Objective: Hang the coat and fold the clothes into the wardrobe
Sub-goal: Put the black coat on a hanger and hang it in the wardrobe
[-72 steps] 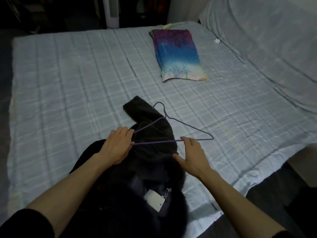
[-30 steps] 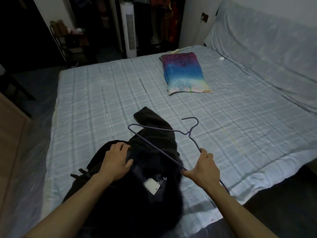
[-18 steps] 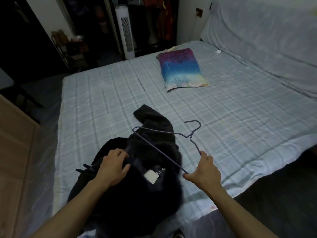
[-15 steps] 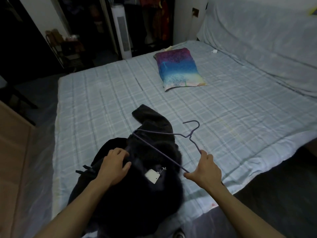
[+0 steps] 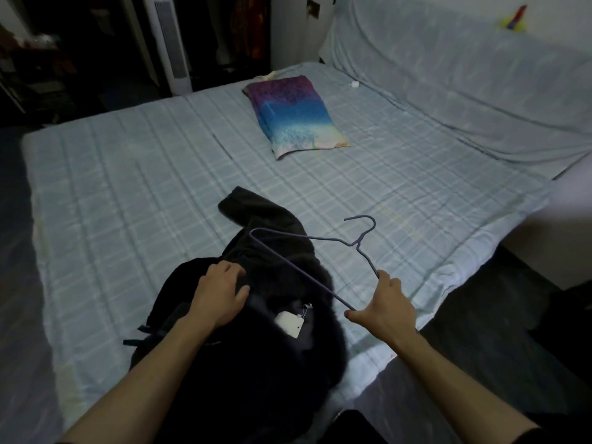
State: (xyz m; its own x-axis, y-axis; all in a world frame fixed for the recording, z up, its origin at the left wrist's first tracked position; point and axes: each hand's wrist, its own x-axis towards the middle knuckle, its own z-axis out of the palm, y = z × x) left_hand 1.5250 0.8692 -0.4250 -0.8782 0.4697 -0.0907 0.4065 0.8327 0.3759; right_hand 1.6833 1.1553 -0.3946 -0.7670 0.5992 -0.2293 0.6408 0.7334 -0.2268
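A black fuzzy coat [image 5: 272, 354] lies at the near edge of the bed, one sleeve stretched away from me and a white tag [image 5: 289, 323] showing at its collar. My left hand [image 5: 219, 293] grips the coat's fabric near the collar, fingers curled into it. My right hand [image 5: 382, 310] holds the near corner of a purple wire hanger [image 5: 307, 238]. The hanger is lifted above the coat, its hook pointing to the far right and its other end over the sleeve.
A folded purple-blue-white cloth [image 5: 293, 115] lies at the far middle of the checked bed sheet [image 5: 128, 193]. A covered headboard [image 5: 464, 68] rises at the right. A white tower fan [image 5: 169, 43] stands beyond the bed beside a dark open wardrobe [image 5: 240, 27].
The hanger left the coat, turned and rose in my right hand; my left hand let go of it and slid down to grip the coat. Lately only the view shifted.
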